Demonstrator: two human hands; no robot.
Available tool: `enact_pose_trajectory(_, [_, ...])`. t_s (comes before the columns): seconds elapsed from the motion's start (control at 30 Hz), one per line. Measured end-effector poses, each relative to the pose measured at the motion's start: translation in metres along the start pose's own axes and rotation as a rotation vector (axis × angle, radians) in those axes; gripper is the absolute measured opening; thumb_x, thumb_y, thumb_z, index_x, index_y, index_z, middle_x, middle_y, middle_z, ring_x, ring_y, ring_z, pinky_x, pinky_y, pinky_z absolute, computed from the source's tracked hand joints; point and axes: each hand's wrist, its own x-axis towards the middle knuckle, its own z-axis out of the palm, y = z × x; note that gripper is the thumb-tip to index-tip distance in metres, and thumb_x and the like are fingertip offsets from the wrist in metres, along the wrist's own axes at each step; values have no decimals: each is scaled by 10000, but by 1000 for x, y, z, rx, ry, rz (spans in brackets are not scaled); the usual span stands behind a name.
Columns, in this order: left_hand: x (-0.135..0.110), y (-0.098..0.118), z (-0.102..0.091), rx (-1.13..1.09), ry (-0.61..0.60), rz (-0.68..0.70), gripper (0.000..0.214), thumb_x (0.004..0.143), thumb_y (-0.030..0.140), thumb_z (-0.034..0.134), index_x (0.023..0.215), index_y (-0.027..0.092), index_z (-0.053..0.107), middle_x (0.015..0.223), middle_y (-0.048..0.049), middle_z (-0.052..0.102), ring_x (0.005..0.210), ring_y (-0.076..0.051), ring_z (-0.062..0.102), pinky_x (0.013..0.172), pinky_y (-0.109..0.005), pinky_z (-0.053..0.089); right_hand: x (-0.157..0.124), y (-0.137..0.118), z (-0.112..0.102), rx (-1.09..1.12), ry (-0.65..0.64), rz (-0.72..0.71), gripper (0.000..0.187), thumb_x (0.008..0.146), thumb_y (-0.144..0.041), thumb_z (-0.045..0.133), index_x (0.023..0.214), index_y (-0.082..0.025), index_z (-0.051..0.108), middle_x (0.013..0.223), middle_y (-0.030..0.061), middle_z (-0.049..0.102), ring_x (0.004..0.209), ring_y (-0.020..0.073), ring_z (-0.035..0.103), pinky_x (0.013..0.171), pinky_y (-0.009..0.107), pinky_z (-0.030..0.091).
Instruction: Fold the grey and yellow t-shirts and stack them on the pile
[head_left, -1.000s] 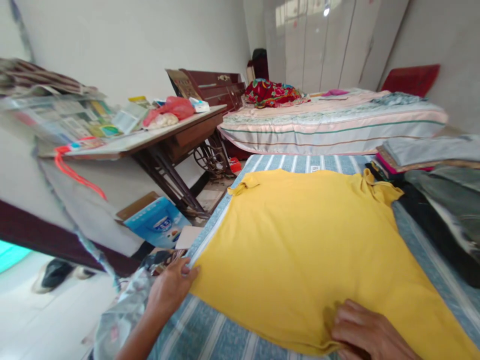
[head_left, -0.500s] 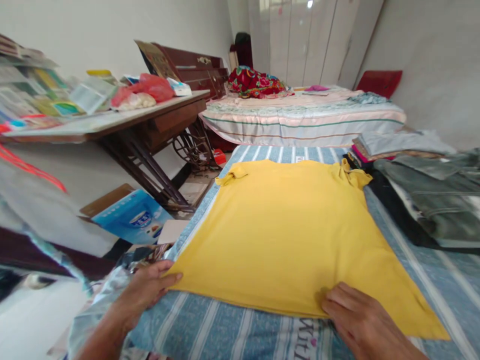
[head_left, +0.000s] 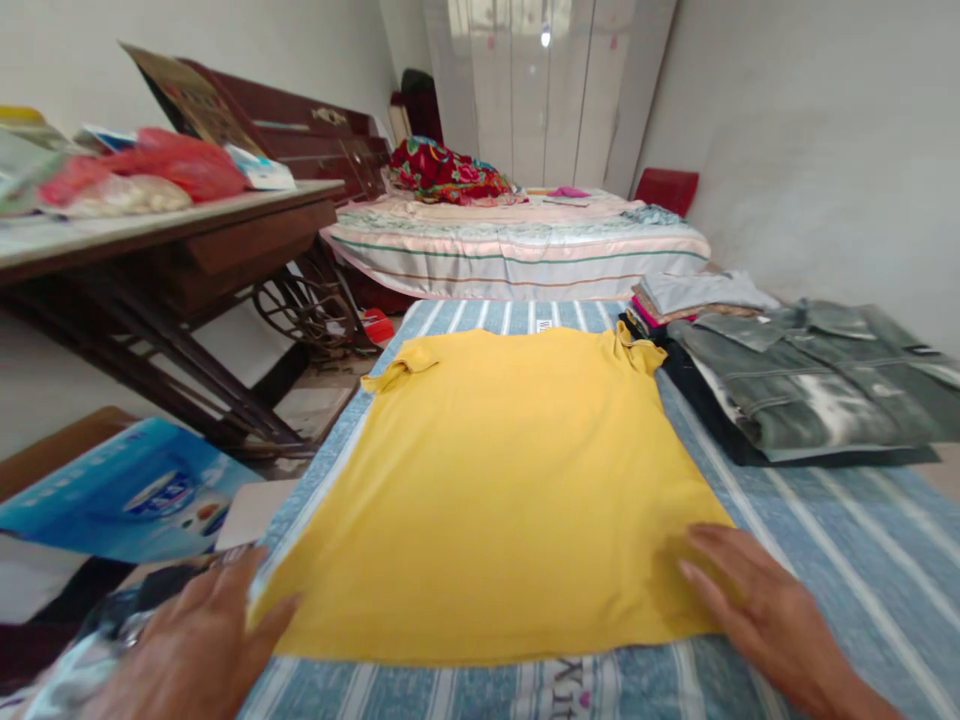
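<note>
A yellow T-shirt [head_left: 495, 490] lies spread flat on a blue striped bedsheet [head_left: 420, 690], its hem towards me and its short sleeves at the far end. My left hand [head_left: 199, 630] is at the shirt's near left corner, fingers stretched and thumb apart, somewhat blurred. Over the near right edge of the shirt rests my right hand [head_left: 757, 600], open with its fingers extended. Neither hand grips the cloth. The left sleeve is partly turned over, and the right sleeve is bunched.
Folded clothes [head_left: 697, 295] and a grey-green denim garment [head_left: 817, 380] lie in a pile on the right. At left stand a sewing-machine table [head_left: 247, 215] and a blue box [head_left: 142, 490]. Another bed [head_left: 525, 240] is behind, with a red floral cloth [head_left: 446, 175].
My right hand has let go of the hem and moved right to the shirt's edge. My left hand has opened at the left corner. The view has turned right.
</note>
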Motion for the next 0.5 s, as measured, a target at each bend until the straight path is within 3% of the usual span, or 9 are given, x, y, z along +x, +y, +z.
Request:
enact_pose_trajectory(0.07, [4, 42, 1, 11, 65, 108, 475, 833, 501, 357, 1159, 191, 512, 1239, -64, 570, 1161, -280, 503, 999, -470, 373, 1, 27, 1, -177, -42, 245, 410, 862, -470, 410, 980, -150, 638, 1025, 139, 643, 978, 284, 594, 849, 433, 486])
enact_pose_trajectory(0.13, [8, 95, 4, -65, 61, 322, 445, 827, 466, 410, 1117, 161, 552, 1266, -118, 548, 1188, -270, 492, 995, -430, 405, 4, 46, 5, -271, -157, 394, 456, 848, -519, 387, 889, -145, 644, 952, 151, 644, 920, 300, 600, 824, 451, 477])
enact_pose_trajectory(0.23, [13, 171, 12, -103, -5, 516, 375, 844, 341, 448, 1137, 138, 566, 1376, -142, 445, 1285, -260, 392, 1032, -394, 383, 11, 53, 9, -240, -266, 476, 411, 832, -522, 381, 738, -196, 614, 859, 111, 644, 846, 271, 603, 784, 409, 470])
enact_pose_trajectory(0.3, [13, 209, 18, -93, -112, 604, 413, 828, 316, 499, 1202, 146, 537, 1443, -139, 351, 1335, -271, 305, 1064, -410, 338, 14, 48, 9, -173, -246, 525, 369, 821, -499, 378, 690, -220, 581, 841, 86, 643, 821, 251, 603, 740, 370, 465])
enact_pose_trajectory(0.4, [9, 241, 25, -92, -260, 704, 581, 808, 427, 549, 1315, 165, 444, 1495, -133, 232, 1373, -288, 195, 1095, -466, 264, 17, 38, 6, -71, -140, 666, 338, 797, -508, 382, 710, -233, 557, 791, 52, 647, 740, 221, 611, 654, 319, 445])
enact_pose_trajectory(0.5, [3, 249, 31, -140, -330, 818, 709, 812, 584, 474, 1389, 196, 338, 1521, -108, 138, 1395, -270, 93, 1121, -499, 161, 15, 38, 3, 20, -160, 770, 341, 796, -538, 362, 732, -245, 525, 673, 14, 636, 626, 197, 607, 582, 292, 414])
